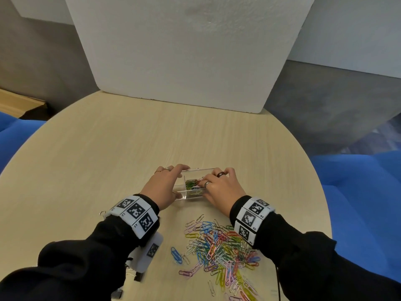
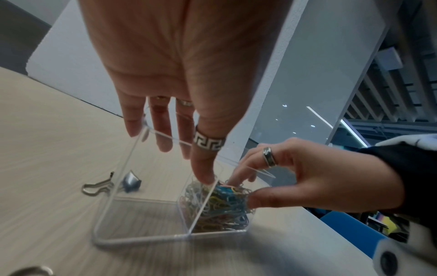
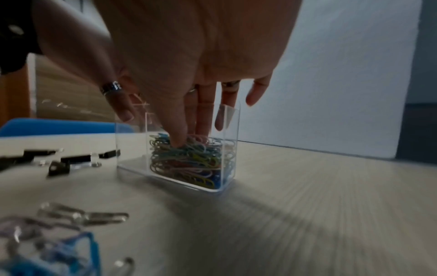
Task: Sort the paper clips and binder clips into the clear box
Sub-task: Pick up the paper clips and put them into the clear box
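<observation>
Desk, left to right. Binder clip: lies on the desk just left of the clear box. Your left hand: grip curled round the left end of the clear box, thumb on the divider, fingers over the far rim. Clear box: upright mid-desk, left compartment bare, right compartment packed with coloured paper clips. Your right hand: fingertips reach down into the right compartment, touching those clips; whether they pinch one, you cannot tell. Loose pile of paper clips: on the desk, near your right wrist.
</observation>
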Tool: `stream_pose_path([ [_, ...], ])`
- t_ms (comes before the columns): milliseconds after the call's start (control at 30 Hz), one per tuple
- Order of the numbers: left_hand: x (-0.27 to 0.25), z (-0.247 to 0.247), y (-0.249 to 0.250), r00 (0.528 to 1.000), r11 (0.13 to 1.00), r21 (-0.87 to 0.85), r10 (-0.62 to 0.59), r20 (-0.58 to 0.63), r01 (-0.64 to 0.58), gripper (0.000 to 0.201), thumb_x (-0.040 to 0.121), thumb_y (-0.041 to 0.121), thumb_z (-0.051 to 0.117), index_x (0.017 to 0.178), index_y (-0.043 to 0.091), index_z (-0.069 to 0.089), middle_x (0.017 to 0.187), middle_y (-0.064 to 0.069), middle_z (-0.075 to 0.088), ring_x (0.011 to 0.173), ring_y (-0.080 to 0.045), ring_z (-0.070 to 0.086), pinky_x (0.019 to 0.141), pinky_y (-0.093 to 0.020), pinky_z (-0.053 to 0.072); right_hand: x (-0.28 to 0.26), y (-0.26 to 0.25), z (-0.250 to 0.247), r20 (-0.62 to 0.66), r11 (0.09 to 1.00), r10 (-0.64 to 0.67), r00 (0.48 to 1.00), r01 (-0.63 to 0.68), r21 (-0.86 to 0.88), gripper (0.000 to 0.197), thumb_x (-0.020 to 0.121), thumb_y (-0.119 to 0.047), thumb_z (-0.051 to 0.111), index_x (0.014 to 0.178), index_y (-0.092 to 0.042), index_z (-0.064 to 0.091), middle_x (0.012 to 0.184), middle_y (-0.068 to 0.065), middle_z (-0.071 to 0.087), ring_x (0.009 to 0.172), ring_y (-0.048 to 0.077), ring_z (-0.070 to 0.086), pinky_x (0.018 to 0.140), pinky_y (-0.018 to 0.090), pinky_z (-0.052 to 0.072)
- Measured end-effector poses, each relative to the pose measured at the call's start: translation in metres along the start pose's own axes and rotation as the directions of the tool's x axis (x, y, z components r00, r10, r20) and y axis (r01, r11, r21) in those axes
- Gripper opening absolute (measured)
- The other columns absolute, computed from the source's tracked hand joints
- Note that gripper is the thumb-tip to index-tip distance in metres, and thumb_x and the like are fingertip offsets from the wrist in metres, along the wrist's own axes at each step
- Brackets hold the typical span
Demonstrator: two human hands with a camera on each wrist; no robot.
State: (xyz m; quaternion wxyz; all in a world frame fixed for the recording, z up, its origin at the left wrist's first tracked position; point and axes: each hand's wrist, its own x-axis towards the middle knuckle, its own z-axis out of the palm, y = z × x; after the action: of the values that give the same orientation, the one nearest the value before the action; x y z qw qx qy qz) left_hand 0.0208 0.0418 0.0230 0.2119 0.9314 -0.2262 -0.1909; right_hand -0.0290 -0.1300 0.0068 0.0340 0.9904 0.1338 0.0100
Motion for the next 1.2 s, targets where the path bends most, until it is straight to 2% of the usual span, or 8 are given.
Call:
stream_pose_path([
  [133, 0.000, 0.001, -0.001, 1.000, 1.000, -0.009, 0.003, 0.001, -0.003, 0.070, 0.079, 0.012, 0.067, 0.136, 0.030, 0.030, 0.125, 0.000, 0.053, 0.113, -0.022, 0.041, 0.092, -0.032, 0.038, 0.001, 0.001, 0.001, 0.031, 0.981, 0.025, 0.999, -0.030, 0.189, 0.023, 0.082, -0.023, 0.064, 0.104, -0.023, 0.068, 0.104, -0.006, 0.067, 0.103, 0.022, 0.052, 0.085, 0.042, 0.026],
  [300, 0.001, 0.001, 0.000, 1.000, 1.000, -0.004, -0.002, -0.005, 0.002, 0.071, 0.079, 0.012, 0.067, 0.137, 0.030, 0.029, 0.126, 0.000, 0.052, 0.113, -0.022, 0.041, 0.093, -0.031, 0.038, -0.001, 0.005, -0.003, 0.046, 0.999, 0.031, 0.998, -0.033, 0.036, 0.009, 0.067, -0.030, 0.078, 0.071, -0.026, 0.072, 0.076, -0.011, 0.068, 0.081, 0.018, 0.059, 0.073, 0.035, 0.022],
  [467, 0.000, 0.001, 0.000, 1.000, 1.000, -0.002, -0.002, -0.006, 0.002, 0.071, 0.080, 0.013, 0.067, 0.137, 0.030, 0.028, 0.126, 0.001, 0.052, 0.113, -0.021, 0.041, 0.092, -0.031, 0.038, 0.003, 0.006, -0.004, 0.125, 0.987, 0.030, 0.992, -0.049, 0.154, 0.027, 0.092, -0.025, 0.047, 0.115, -0.023, 0.061, 0.119, -0.007, 0.060, 0.114, 0.019, 0.041, 0.090, 0.040, 0.020],
  [700, 0.000, 0.001, 0.002, 1.000, 1.000, 0.011, 0.003, -0.003, -0.003, 0.071, 0.080, 0.014, 0.066, 0.137, 0.031, 0.027, 0.128, 0.001, 0.051, 0.115, -0.022, 0.040, 0.094, -0.032, 0.038, 0.000, 0.001, -0.001, 0.057, 1.000, 0.016, 0.998, -0.016, 0.008, 0.028, 0.071, -0.031, 0.072, 0.098, -0.027, 0.069, 0.089, -0.010, 0.069, 0.087, 0.019, 0.058, 0.073, 0.040, 0.042],
  [800, 0.001, 0.001, 0.001, 1.000, 1.000, 0.022, 0.010, -0.003, -0.010, 0.071, 0.080, 0.014, 0.066, 0.137, 0.030, 0.027, 0.128, 0.001, 0.050, 0.115, -0.021, 0.040, 0.095, -0.031, 0.038, 0.002, -0.001, 0.000, 0.033, 0.997, 0.019, 0.999, -0.017, -0.075, 0.026, 0.056, -0.039, 0.080, 0.080, -0.031, 0.071, 0.071, -0.015, 0.065, 0.074, 0.013, 0.059, 0.070, 0.034, 0.035],
  [933, 0.001, 0.002, 0.002, 1.000, 1.000, 0.022, 0.009, -0.008, -0.009, 0.071, 0.080, 0.014, 0.065, 0.137, 0.031, 0.026, 0.128, 0.002, 0.050, 0.115, -0.021, 0.040, 0.095, -0.030, 0.038, 0.005, -0.007, 0.003, -0.023, 1.000, -0.004, 1.000, 0.003, -0.007, 0.041, 0.057, -0.029, 0.079, 0.097, -0.031, 0.068, 0.077, -0.009, 0.066, 0.076, 0.018, 0.060, 0.064, 0.036, 0.044],
  [1100, 0.002, 0.004, 0.001, 1.000, 0.999, 0.038, 0.013, -0.010, -0.012, 0.071, 0.081, 0.015, 0.065, 0.137, 0.031, 0.026, 0.128, 0.003, 0.050, 0.116, -0.020, 0.040, 0.096, -0.029, 0.037, 0.004, -0.012, 0.001, 0.017, 1.000, 0.013, 1.000, -0.012, -0.022, 0.032, 0.050, -0.037, 0.082, 0.080, -0.033, 0.071, 0.072, -0.012, 0.063, 0.072, 0.014, 0.060, 0.061, 0.031, 0.046],
  [1200, 0.002, 0.003, 0.001, 1.000, 0.999, 0.036, 0.012, -0.017, -0.012, 0.070, 0.081, 0.016, 0.065, 0.137, 0.031, 0.025, 0.129, 0.003, 0.050, 0.117, -0.020, 0.039, 0.097, -0.030, 0.037, 0.003, -0.010, 0.002, 0.013, 0.999, 0.037, 0.999, -0.037, 0.005, 0.036, 0.052, -0.036, 0.081, 0.086, -0.033, 0.070, 0.076, -0.012, 0.064, 0.073, 0.015, 0.060, 0.060, 0.032, 0.046],
])
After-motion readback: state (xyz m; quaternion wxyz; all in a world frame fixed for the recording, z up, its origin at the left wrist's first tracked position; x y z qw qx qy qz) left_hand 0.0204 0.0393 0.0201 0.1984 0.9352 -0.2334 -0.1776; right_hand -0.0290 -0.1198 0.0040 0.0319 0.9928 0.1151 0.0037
